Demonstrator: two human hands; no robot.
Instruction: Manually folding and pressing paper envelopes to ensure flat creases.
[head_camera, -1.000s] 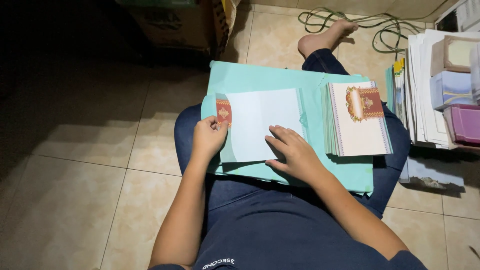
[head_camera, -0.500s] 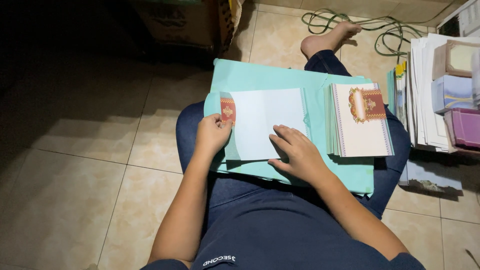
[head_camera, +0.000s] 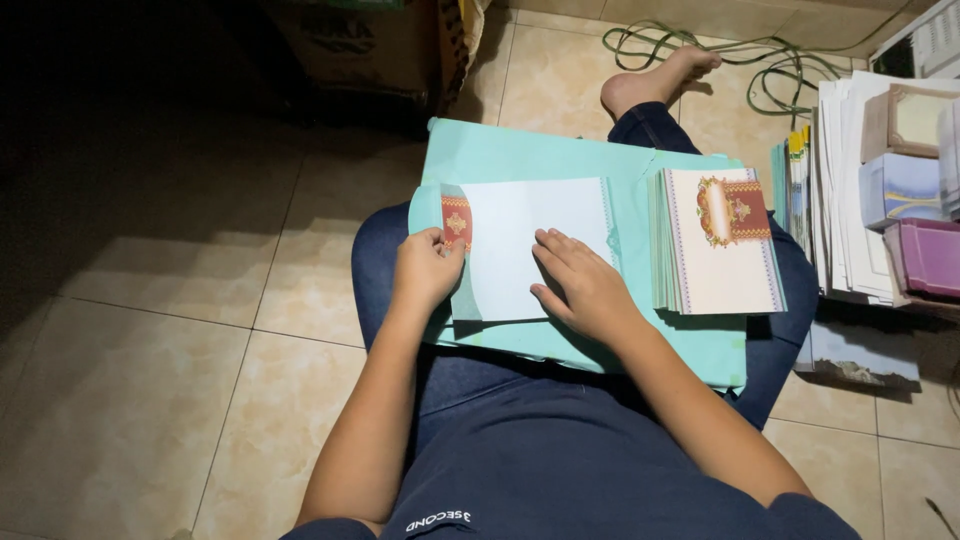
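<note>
hands (head_camera: 425, 272): 2 | card stack (head_camera: 718, 242): 1 | teal sheet (head_camera: 530, 160): 1 (underneath) | box (head_camera: 375, 45): 1

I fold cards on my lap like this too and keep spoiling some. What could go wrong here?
The stack of printed cards sits near the right edge of the teal sheet on the lap; a leg shift might tip it onto the floor. The left hand pinches only the folded flap of the white card, so the crease may go crooked. The right hand pressing flat could smudge it.
</note>
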